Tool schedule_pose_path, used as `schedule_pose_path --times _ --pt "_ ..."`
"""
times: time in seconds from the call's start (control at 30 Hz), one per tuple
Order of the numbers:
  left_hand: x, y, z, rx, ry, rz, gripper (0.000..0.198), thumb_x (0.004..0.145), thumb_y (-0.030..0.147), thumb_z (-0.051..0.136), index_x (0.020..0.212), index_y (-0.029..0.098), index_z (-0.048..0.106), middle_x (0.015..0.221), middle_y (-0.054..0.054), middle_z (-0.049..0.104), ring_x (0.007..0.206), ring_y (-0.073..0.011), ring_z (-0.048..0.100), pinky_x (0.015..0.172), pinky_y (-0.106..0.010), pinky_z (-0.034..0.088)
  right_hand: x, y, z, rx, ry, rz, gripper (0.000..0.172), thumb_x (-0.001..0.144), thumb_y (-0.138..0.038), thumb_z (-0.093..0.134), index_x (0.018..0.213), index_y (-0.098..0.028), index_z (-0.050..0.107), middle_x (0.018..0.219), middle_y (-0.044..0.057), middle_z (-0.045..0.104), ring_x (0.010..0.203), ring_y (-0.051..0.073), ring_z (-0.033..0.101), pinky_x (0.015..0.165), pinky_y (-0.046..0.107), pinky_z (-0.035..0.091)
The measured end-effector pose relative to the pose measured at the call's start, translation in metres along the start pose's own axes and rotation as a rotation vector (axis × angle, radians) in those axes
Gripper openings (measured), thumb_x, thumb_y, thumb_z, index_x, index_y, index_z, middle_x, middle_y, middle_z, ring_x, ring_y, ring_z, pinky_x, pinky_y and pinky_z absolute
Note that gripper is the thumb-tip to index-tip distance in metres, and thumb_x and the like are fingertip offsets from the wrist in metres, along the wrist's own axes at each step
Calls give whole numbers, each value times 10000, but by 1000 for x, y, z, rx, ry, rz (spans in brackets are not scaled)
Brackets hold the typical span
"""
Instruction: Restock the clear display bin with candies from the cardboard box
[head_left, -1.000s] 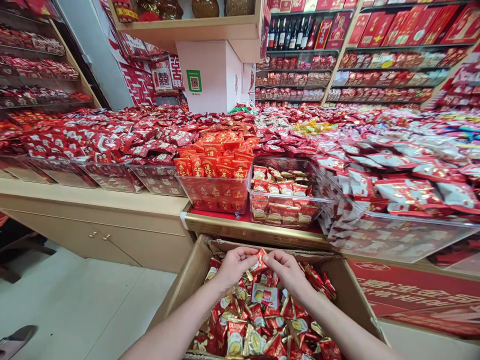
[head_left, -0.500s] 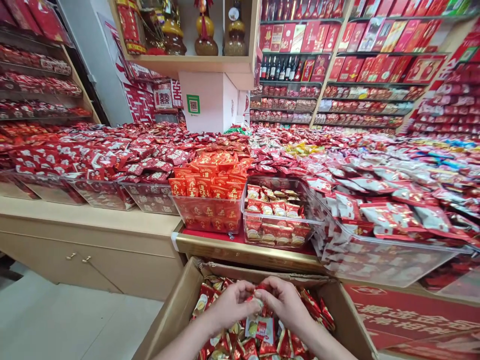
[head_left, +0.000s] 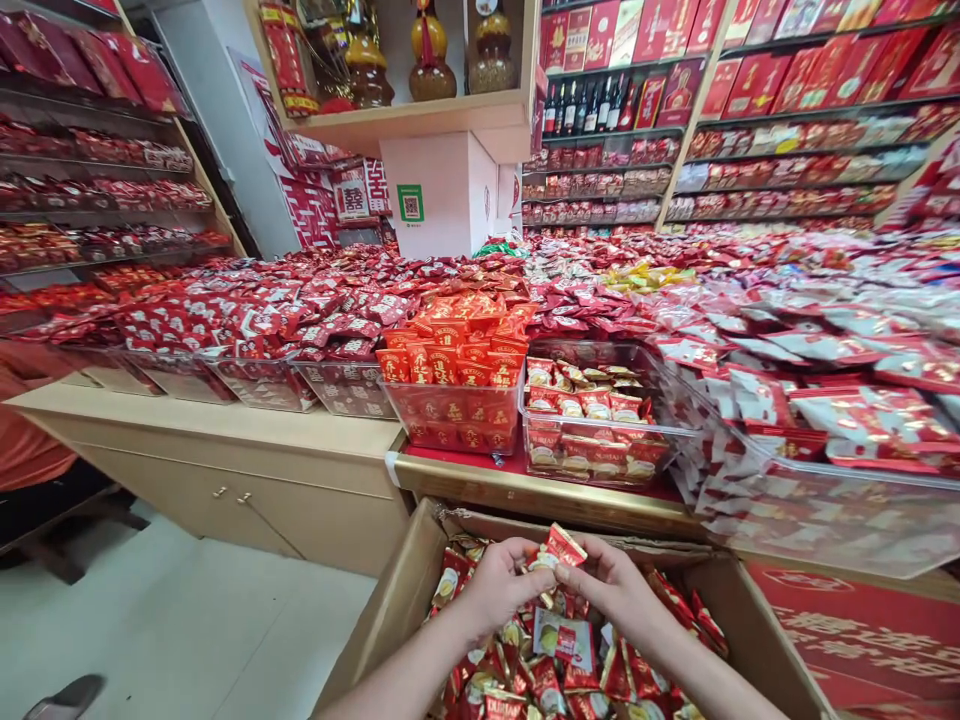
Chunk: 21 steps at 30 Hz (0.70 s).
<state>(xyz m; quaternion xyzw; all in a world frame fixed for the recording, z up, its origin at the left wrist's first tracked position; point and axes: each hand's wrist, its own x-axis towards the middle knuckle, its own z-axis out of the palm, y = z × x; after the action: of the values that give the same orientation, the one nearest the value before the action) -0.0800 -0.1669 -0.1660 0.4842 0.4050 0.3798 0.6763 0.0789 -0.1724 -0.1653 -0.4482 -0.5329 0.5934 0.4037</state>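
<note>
Over the cardboard box (head_left: 401,610), one red candy packet (head_left: 564,546) is pinched by two hands: left hand (head_left: 499,588) on its left edge, right hand (head_left: 613,588) on its right. Beyond the box, two clear bins, left bin (head_left: 457,428) and right bin (head_left: 600,455), are set on the desk (head_left: 525,492)

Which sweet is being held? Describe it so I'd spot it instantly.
Find the open cardboard box at the bottom. Over its heap, the left hand and right hand pinch one red packet, the only one raised above the rest.

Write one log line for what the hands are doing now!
left hand: pinching candy packet | right hand: pinching same packet | where: over cardboard box
</note>
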Motion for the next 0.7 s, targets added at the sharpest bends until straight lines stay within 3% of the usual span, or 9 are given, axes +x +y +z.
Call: schedule_pose_path --times 0.2,0.27,0.33,0.4,0.47,0.57,0.7 --pt "0 -1 -2 66 -34 -51 353 601 421 648 758 111 588 636 7 553 531 -82 456 515 -201 347 0 -1 4 -31 2 -23 290 623 -425 618 622 -165 491 553 -30 495 524 103 448 498 219 365" --pt "3 -4 -3 49 -15 -62 383 607 451 631 774 112 568 613 14 534 490 -76 441 466 -196 331 -1 -2 5 -138 60 -53 267 676 -430 561 687 -169 507 548 -24 495 500 108 448 483 227 371" --pt "6 -5 -2 21 36 -74 380 618 467 613 767 128 530 587 31 510 443 -64 411 421 -188 311 -3 -3 7 -367 165 -182 246 734 -380 497 869 -176 520 696 27 557 567 136 494 528 256 409" --pt "7 -6 -1 3 88 -92 359 617 467 612 717 150 475 544 55 472 407 -51 363 389 -176 281 -7 -4 9 -661 212 -411 317 725 -307 505 1022 -202 477 937 86 556 748 187 530 635 297 438" --pt "6 -6 1 -24 105 -104 365 598 454 633 658 168 414 505 78 418 406 -44 322 379 -163 256 -9 -3 11 -928 191 -638 366 667 -259 561 1021 -222 476 1047 98 529 862 224 513 700 324 440" --pt "3 -3 1 -85 59 -113 395 582 450 644 616 181 357 485 89 361 425 -47 299 383 -160 247 -6 1 14 -1235 195 -817 295 641 -231 570 926 -214 496 929 87 600 724 220 541 599 320 452" --pt "-4 7 -1 -194 1 -62 313 649 411 602 628 167 408 544 62 394 482 -59 354 430 -170 282 -2 -4 14 -1477 162 -1010 231 699 -158 462 923 -192 505 854 88 638 602 196 544 503 296 419"
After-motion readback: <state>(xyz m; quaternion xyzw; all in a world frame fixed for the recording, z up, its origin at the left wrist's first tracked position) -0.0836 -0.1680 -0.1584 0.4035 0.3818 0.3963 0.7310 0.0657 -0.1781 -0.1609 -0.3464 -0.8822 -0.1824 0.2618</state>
